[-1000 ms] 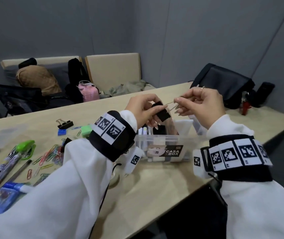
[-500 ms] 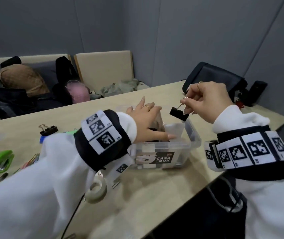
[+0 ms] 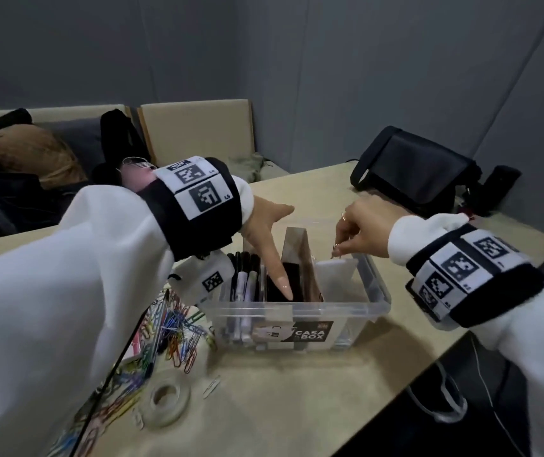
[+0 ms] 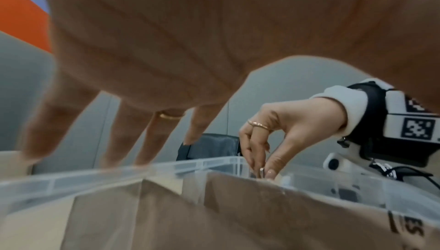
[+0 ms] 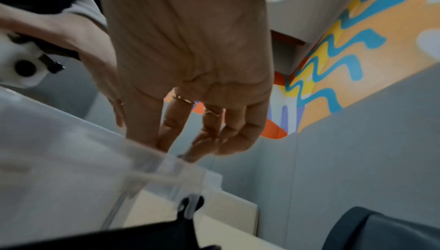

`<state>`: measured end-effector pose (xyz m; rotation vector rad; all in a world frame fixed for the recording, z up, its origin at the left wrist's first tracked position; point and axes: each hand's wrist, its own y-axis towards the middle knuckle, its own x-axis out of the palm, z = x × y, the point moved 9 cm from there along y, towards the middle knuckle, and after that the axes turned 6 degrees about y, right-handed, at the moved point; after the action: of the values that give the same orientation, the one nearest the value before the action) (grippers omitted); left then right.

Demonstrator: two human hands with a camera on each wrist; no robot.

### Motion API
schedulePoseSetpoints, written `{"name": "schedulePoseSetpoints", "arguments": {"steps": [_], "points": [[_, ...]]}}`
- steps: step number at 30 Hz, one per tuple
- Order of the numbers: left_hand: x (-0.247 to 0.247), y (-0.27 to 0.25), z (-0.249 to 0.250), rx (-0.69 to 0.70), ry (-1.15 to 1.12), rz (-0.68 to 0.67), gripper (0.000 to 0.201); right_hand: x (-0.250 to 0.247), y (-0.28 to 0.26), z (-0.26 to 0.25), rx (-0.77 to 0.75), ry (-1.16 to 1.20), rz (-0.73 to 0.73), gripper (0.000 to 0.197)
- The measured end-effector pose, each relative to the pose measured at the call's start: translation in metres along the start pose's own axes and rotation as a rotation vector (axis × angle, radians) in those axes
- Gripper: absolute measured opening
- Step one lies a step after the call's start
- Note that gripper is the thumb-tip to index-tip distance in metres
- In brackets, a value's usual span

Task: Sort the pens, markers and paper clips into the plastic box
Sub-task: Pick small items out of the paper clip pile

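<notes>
Only the left wrist view shows the right hand [image 4: 283, 133] pinching a metal clip loop [image 4: 261, 171] inside the clear plastic box [image 3: 376, 301] – left hand [image 3: 265, 232] fingers straight, holding nothing, beside a cardboard divider [image 3: 297, 245].

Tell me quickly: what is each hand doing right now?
Left hand: open, fingers straight, reaching into the plastic box.
Right hand: fingertips pinch a small metal piece over the box; what it is cannot be told.

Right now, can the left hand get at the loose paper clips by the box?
Probably yes. The left hand is open, one finger reaching down into the plastic box, holding nothing. The paper clips lie uncovered on the table just left of the box, below that wrist.
</notes>
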<state>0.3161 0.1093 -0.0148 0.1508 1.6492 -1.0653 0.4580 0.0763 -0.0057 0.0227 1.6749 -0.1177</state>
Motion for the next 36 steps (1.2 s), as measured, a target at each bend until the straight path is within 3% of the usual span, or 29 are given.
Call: {"name": "schedulePoseSetpoints", "arguments": {"steps": [5,9,16,22,31,36], "points": [[0.003,0.005,-0.005,-0.062,0.051,-0.019,0.142,0.0,0.021,-0.007,-0.051,-0.152,0.041,0.019],[0.006,-0.003,-0.005,-0.052,0.152,-0.025,0.134,-0.003,0.036,-0.008,-0.009,-0.241,0.058,0.022],[0.017,-0.008,-0.004,0.003,0.169,-0.032,0.136,0.027,0.029,-0.017,-0.074,-0.439,-0.023,0.026],[0.019,-0.011,-0.005,0.018,0.153,-0.035,0.136,0.016,0.026,-0.022,-0.087,-0.609,0.079,0.037],[0.022,-0.013,-0.01,0.036,0.074,-0.028,0.134,0.008,0.017,-0.014,-0.053,-0.597,0.107,0.055],[0.02,-0.011,-0.022,0.027,-0.009,0.039,0.129,0.0,0.01,-0.026,-0.08,-0.56,0.118,0.053]]}}
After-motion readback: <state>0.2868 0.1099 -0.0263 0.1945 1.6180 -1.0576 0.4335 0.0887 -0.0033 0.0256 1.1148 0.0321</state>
